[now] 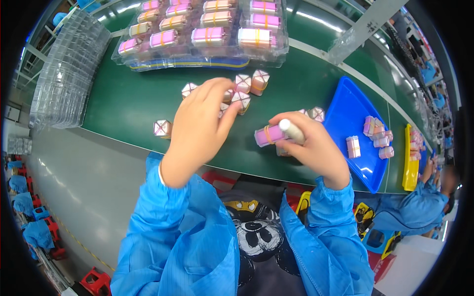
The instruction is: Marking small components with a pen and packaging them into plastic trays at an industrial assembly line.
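Note:
My right hand (310,144) holds a pink bundle of small blocks bound with a yellow band (269,134), together with a white pen-like stick (292,130). My left hand (200,126) reaches over a cluster of small banded bundles (249,84) standing on end on the green belt (133,106); its fingertips touch the nearest ones, and whether it grips one is hidden. One bundle (162,128) stands alone to the left of that hand. Another bundle (317,114) stands just beyond my right hand.
Clear plastic trays (207,29) filled with pink banded bundles lie at the far side. A stack of empty clear trays (66,74) stands at left. A blue tray (353,106) holds several bundles at right, beside a yellow tray (410,167). Another worker in blue (419,207) sits at right.

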`<state>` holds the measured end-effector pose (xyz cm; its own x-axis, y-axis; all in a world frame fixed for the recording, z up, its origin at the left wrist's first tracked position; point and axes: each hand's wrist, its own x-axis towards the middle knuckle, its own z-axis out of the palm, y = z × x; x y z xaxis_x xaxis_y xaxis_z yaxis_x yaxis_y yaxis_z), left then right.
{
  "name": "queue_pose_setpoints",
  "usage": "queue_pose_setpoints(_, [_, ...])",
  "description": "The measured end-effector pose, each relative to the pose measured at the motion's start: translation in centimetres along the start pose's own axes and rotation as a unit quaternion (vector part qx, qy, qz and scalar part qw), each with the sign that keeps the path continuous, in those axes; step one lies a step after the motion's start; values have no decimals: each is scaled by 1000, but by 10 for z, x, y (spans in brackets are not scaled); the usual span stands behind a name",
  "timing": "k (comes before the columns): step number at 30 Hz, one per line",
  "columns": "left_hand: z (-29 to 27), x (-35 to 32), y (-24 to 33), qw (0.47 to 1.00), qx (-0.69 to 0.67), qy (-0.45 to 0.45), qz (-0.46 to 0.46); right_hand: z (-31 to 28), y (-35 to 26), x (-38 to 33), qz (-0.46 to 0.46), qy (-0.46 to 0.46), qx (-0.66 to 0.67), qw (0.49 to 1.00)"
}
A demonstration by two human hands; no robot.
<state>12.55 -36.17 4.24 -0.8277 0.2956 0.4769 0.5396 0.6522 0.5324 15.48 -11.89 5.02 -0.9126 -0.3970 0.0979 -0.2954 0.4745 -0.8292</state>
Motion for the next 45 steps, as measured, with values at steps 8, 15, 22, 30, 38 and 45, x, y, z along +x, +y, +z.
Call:
queue_pose_setpoints(8, [51,45,-5,977,181,-84,71,23,-8,-2,14,-34,-336,941])
queue_pose_setpoints(15, [82,59,-20,975,212,-42,54,2,-16,-12,4,88,-117,989])
queue_pose_setpoints(22, [46,43,12,993,71,55,81,-3,-15,-14,-21,226,13,974])
queue_pose_setpoints(30, [25,-56,49,991,-130,-12,-37,8,-10,-24,-138,262,351,888])
queue_pose_setpoints(38, [76,-78,14,969,-217,-18,-120,50,-13,10,-142,128,426,884])
queue_pose_setpoints(45, [72,-79,19,976,-169,-29,-136,64,-9,15,-103,100,422,895])
